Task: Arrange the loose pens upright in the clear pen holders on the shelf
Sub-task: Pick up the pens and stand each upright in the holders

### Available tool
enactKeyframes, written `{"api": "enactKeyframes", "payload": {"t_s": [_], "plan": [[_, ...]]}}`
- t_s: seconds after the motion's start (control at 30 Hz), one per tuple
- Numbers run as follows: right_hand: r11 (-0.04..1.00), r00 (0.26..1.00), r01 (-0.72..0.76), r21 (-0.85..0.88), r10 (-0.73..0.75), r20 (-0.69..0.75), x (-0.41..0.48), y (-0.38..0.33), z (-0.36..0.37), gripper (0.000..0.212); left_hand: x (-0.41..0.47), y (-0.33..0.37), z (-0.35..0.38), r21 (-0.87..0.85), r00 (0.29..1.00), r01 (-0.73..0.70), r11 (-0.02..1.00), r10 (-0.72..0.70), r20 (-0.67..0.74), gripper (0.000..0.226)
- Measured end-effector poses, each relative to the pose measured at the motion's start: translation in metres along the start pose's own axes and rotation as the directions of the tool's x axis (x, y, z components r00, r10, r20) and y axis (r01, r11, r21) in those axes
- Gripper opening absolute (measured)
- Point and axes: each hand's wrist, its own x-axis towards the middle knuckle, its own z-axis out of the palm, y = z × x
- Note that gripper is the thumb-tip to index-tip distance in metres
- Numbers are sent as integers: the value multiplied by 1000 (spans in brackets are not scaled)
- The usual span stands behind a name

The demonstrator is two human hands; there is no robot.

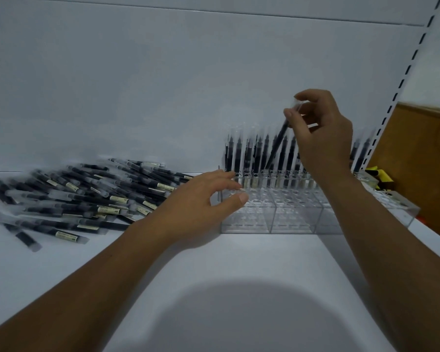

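Note:
A pile of loose black pens [92,196] with clear caps lies on the white shelf at the left. Clear pen holders [285,212] stand in a row at the right, and several pens [257,153] stand upright in their back row. My right hand [318,133] pinches the top of one black pen [277,146], which hangs tilted with its lower end among the upright ones. My left hand [201,199] rests with fingers spread against the left end of the holders and holds nothing.
The white back wall rises right behind the holders. A slotted shelf upright [401,82] runs up the right side, with a brown board [422,153] beyond it. A yellow and black object [379,175] lies at the far right.

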Motion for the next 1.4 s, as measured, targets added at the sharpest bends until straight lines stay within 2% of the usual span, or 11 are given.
{"api": "enactKeyframes", "payload": {"t_s": [0.1,0.2,0.27,0.5,0.63,0.8,0.9,1.03,1.13,1.27,1.4], "plan": [[997,992,-2,-74,11,127,-4,2,2,21,0,0,0,-3,1000,-7,1000,7,2,45],[985,944,-21,-173,77,321,-8,4,4,21,0,-1,0,2,1000,-16,1000,16,4,45],[983,916,-72,-167,131,379,-8,4,2,21,1,-2,1,5,1000,-17,1000,16,6,46],[979,895,-5,-205,96,436,-13,-4,-1,32,1,-3,0,-28,1000,-26,999,26,8,59],[977,918,75,-201,12,397,-10,-5,-12,32,-1,-7,-12,-116,997,-1,993,-8,-71,49],[965,931,217,-148,-159,328,-10,-37,-4,21,-6,-14,-45,-30,979,92,995,-96,-181,26],[972,859,220,-77,-156,487,-22,-74,22,15,-26,-29,-62,47,971,144,988,-132,-200,23],[946,621,318,-62,-158,768,-48,-113,64,17,-62,-59,-77,175,951,211,962,-161,-266,24],[928,518,366,-70,-141,844,-65,-132,92,21,-88,-77,-87,203,935,246,948,-177,-309,23],[908,477,414,-64,-157,865,-84,-144,116,23,-117,-89,-100,279,928,286,917,-194,-317,21],[916,526,395,-67,-165,834,-97,-140,125,25,-139,-99,-105,313,949,247,917,-164,-268,25]]}}
